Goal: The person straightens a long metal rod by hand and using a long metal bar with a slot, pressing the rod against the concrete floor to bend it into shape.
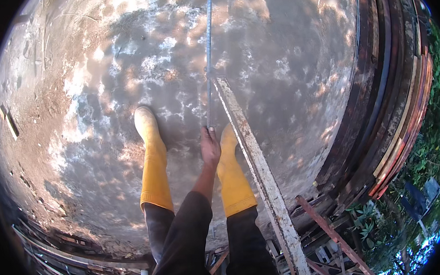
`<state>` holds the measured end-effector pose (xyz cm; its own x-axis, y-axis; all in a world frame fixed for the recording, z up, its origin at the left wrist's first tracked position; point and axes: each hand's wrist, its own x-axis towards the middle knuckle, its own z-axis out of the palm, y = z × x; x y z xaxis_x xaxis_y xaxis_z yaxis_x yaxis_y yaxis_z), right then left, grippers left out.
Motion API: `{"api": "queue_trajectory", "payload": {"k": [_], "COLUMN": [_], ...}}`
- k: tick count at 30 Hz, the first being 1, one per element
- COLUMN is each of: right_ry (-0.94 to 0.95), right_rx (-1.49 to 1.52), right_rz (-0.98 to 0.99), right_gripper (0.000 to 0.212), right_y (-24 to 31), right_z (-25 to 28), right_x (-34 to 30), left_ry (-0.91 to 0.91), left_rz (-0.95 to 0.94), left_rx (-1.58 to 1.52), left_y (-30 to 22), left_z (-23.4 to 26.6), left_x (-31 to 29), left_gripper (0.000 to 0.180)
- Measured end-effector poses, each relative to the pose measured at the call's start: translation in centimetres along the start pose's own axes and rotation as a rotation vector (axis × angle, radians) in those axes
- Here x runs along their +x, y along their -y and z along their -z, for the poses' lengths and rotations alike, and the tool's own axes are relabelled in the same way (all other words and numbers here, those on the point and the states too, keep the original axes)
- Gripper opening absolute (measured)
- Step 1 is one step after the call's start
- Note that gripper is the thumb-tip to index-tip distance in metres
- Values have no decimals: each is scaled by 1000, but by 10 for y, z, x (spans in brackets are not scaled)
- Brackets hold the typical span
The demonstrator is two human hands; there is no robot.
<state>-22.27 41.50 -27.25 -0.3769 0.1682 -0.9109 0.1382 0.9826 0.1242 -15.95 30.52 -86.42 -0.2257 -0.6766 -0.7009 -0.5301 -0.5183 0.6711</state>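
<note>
My left hand (210, 147) is closed around the near end of a long, thin, grey ribbed steel bar (209, 37). From there the bar runs straight away from me over the ground, past the upper edge of the view. The hand is in front of my right boot, which it partly overlaps. Just right of the bar, a long white-painted metal beam (257, 163) with rust and chipped paint slants from near the bar down to the lower right. My right hand is out of view.
My yellow rubber boots (154, 161) stand apart on stained concrete ground (295, 42). Long rusty metal sections (378, 87) lie stacked along the right, with green plants (439, 94) beyond. Scrap lengths (81, 262) are piled at the lower left. A reddish bar (334, 234) slants at the lower right.
</note>
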Motion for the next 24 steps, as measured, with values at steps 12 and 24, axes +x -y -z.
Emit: {"api": "queue_trajectory", "payload": {"k": [12, 24], "right_ry": [200, 104], "right_rx": [-206, -280], "right_rz": [-354, -81], "right_gripper": [66, 58], "right_y": [34, -14], "right_z": [-32, -29], "right_x": [77, 93], "left_ry": [112, -12], "left_rz": [99, -58], "left_rx": [-63, -179], "left_y": [18, -117], "left_z": [-3, 1], "left_x": [38, 154], "left_gripper": [39, 65]}}
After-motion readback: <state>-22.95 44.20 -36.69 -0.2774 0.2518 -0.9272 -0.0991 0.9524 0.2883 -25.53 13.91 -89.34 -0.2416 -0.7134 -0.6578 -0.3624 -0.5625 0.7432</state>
